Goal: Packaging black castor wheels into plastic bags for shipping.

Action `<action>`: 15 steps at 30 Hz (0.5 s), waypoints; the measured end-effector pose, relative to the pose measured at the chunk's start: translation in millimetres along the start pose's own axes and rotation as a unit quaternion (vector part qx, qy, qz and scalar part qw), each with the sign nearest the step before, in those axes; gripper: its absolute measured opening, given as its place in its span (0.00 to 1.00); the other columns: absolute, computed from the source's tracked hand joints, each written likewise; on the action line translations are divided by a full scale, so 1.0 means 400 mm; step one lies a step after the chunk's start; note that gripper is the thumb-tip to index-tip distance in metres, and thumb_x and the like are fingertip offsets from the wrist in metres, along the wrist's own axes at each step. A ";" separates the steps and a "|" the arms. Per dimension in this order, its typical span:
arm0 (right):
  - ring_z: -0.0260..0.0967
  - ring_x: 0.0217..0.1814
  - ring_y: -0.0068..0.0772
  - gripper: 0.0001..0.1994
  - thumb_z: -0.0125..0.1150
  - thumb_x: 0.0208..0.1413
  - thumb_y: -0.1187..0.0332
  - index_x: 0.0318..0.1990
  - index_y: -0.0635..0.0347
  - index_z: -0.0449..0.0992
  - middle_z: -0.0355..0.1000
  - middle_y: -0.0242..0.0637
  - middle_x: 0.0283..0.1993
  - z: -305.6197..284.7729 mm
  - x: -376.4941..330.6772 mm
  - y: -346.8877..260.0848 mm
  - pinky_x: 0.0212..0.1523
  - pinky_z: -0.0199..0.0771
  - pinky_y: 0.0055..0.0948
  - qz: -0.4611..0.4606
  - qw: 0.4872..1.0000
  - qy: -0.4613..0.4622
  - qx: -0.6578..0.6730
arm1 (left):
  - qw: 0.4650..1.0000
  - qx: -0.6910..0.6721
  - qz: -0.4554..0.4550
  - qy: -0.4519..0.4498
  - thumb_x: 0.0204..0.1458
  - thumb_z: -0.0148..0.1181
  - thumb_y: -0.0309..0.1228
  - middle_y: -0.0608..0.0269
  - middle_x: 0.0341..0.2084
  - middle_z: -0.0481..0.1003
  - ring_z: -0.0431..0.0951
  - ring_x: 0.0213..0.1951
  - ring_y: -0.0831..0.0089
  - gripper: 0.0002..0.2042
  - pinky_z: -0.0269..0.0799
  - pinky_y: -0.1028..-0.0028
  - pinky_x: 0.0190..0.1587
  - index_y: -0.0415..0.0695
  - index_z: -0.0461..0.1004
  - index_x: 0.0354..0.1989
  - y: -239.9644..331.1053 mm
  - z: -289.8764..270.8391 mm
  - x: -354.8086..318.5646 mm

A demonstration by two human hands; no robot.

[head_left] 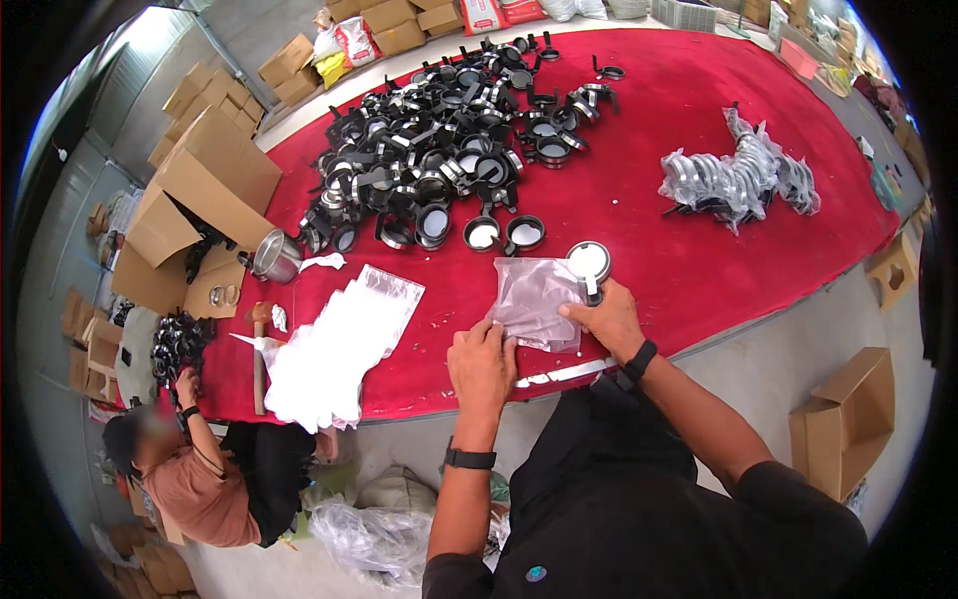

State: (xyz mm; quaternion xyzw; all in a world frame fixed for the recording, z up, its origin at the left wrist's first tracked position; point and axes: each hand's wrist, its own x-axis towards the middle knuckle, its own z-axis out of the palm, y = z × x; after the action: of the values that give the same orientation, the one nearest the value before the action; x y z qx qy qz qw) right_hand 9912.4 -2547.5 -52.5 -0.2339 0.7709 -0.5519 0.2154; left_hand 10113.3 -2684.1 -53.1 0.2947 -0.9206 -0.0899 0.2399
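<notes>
My left hand touches the plastic bag at left; pinching or not, I cannot tell. My right hand grips the round piece by the bag's far right corner; I should keep the bag steady.

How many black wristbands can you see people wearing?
3: a black wristband by the camera wearer's left hand, a second wristband by the right hand, and a third wristband on the seated co-worker. Their other wrist is hidden, so another may be.

Probably a workshop, with heaped parts and stacked cartons
</notes>
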 end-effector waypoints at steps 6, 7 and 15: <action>0.76 0.30 0.21 0.16 0.80 0.57 0.71 0.49 0.66 0.81 0.79 0.32 0.34 -0.077 0.007 0.010 0.33 0.77 0.28 0.031 0.985 -0.049 0.165 | 0.997 0.066 -0.008 0.025 0.58 0.72 0.41 0.58 0.52 0.83 0.79 0.50 0.53 0.16 0.74 0.54 0.50 0.43 0.85 0.49 -0.071 -0.009 -0.009; 0.73 0.29 0.20 0.15 0.78 0.58 0.72 0.49 0.66 0.80 0.78 0.29 0.32 -0.091 0.007 0.006 0.32 0.76 0.27 0.034 0.983 -0.053 0.170 | 0.997 0.066 -0.007 0.025 0.58 0.72 0.41 0.58 0.52 0.83 0.79 0.50 0.53 0.16 0.74 0.54 0.50 0.43 0.85 0.49 -0.086 -0.017 -0.009; 0.72 0.29 0.19 0.17 0.80 0.56 0.72 0.49 0.66 0.78 0.77 0.30 0.33 -0.127 -0.008 -0.038 0.30 0.72 0.25 0.056 0.976 -0.091 0.189 | 0.984 0.116 -0.098 0.097 0.57 0.74 0.38 0.51 0.51 0.83 0.79 0.55 0.44 0.24 0.75 0.53 0.60 0.38 0.81 0.58 -0.046 -0.100 0.016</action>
State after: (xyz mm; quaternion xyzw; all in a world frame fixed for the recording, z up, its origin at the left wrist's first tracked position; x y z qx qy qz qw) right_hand 9886.7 -2511.6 -22.7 -0.1947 0.6417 -0.6510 0.3557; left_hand 10137.8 -2703.9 -21.5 0.4170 -0.8636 0.0237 0.2825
